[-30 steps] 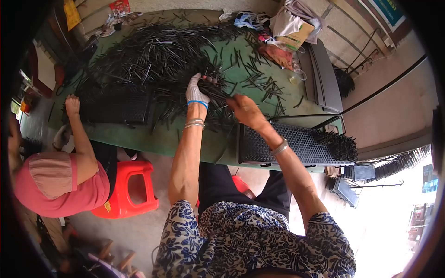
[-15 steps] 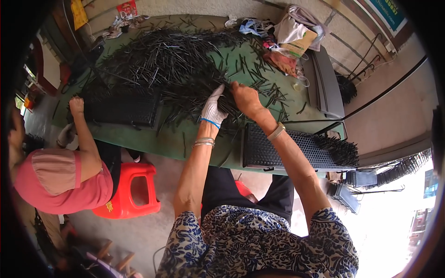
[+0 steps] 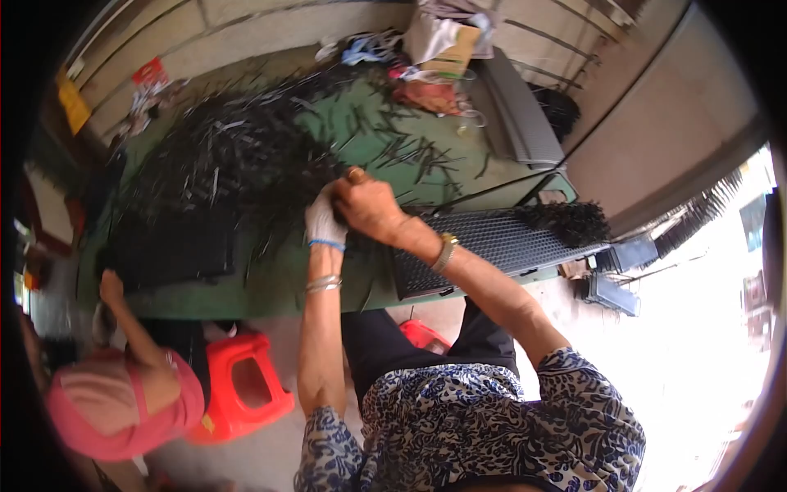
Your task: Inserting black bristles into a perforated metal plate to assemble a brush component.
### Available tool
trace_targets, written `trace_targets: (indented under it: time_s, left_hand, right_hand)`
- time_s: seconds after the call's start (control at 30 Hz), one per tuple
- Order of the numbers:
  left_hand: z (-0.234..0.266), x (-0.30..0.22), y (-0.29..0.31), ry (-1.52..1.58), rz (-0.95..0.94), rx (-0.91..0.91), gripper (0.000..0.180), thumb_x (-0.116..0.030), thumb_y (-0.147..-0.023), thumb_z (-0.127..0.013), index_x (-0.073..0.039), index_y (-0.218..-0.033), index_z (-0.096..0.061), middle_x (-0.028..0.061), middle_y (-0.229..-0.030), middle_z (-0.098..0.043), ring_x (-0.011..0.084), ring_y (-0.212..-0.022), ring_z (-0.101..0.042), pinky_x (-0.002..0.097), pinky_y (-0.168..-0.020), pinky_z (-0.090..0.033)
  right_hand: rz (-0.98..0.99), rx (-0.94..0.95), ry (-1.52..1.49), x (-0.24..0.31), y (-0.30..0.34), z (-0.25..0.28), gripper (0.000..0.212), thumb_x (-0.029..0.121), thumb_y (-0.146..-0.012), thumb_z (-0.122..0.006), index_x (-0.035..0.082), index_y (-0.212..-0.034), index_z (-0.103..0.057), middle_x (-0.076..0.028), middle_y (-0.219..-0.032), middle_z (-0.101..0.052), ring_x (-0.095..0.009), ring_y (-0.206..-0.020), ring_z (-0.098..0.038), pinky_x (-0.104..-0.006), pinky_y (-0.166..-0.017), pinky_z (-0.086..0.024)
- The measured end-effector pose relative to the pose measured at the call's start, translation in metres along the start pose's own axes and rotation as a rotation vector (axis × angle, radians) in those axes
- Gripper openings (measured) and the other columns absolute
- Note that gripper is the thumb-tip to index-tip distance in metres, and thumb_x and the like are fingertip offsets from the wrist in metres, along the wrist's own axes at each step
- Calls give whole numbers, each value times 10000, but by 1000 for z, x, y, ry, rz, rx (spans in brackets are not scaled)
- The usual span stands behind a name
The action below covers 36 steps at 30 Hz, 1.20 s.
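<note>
My left hand [image 3: 322, 218], in a white knit glove with a blue cuff, is closed around thin black strips at the near edge of a big heap [image 3: 217, 156]. My bare right hand [image 3: 370, 210] is bent closed right against it, partly covering the glove; what its fingers hold is hidden and blurred. Just below my right forearm lies a black tray [image 3: 484, 246] full of small holes. Upright black strips [image 3: 570, 221] stand packed at its right end. The heap spreads over the green table [image 3: 246, 305].
At the left a co-worker in pink [image 3: 123, 402] has a hand [image 3: 110, 287] by another black tray [image 3: 176, 254]. A red stool [image 3: 246, 385] stands beside them. Cloths and a carton [image 3: 453, 56] sit at the back, near a long grey panel [image 3: 520, 115]. Loose strips [image 3: 418, 156] lie scattered.
The view has swung, so the table sits lower and further left. My right hand has come down against the left one, covering part of the glove and the strips.
</note>
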State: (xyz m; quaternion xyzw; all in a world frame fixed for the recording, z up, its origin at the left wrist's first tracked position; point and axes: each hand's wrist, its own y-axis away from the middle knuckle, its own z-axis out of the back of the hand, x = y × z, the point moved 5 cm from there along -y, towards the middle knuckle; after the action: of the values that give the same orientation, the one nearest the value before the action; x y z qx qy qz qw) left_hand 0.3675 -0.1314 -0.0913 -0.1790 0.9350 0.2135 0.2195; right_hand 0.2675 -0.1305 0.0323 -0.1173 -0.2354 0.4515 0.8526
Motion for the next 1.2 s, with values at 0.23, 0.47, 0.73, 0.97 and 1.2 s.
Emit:
trace_targets:
  time_s: [0.23,0.47,0.73,0.97,1.2]
  left_hand:
    - [26,-19,26,11,85,133,118,-63,-812,-665,46,-857,-651,102,-808,-648,205,-754,-639,344,-704,-553]
    - [14,-40,69,-443,-176,-97,137,5,-742,-698,6,-867,-641,65,-772,-649,157,-602,-608,279,-574,-489]
    - [14,-22,80,-717,-516,3,330,-10,-770,-704,4,-1088,-614,42,-933,-671,123,-819,-626,280,-775,-512]
    - [-5,-28,90,-926,-729,194,355,-121,-966,-480,34,-1281,-430,88,-1131,-623,179,-956,-624,291,-910,-480]
    - [52,1,67,-1215,-644,-42,396,-208,-963,-513,-56,-1319,-431,68,-1179,-607,188,-1018,-616,287,-881,-480]
  right_hand:
    - [7,-300,-238,-20,2,63,162,114,-833,-643,21,-890,-523,-177,-830,-583,-389,-786,-597,-444,-654,-489]
    - [-269,70,599,-165,-9,96,74,62,-790,-577,50,-819,-644,-150,-772,-666,-312,-767,-680,-407,-606,-557]
    - [-207,319,-315,-38,11,29,982,499,-728,-783,-71,-1389,-334,-292,-1278,-512,-309,-1146,-562,-369,-919,-483]
    - [-266,-77,-1037,37,16,-21,812,261,-784,-770,-46,-1370,-299,-220,-1272,-495,-261,-1150,-513,-328,-993,-412]
    - [-562,-64,-1233,38,33,-57,334,93,-855,-664,12,-1150,-529,-42,-1013,-586,-114,-933,-525,-273,-853,-444]
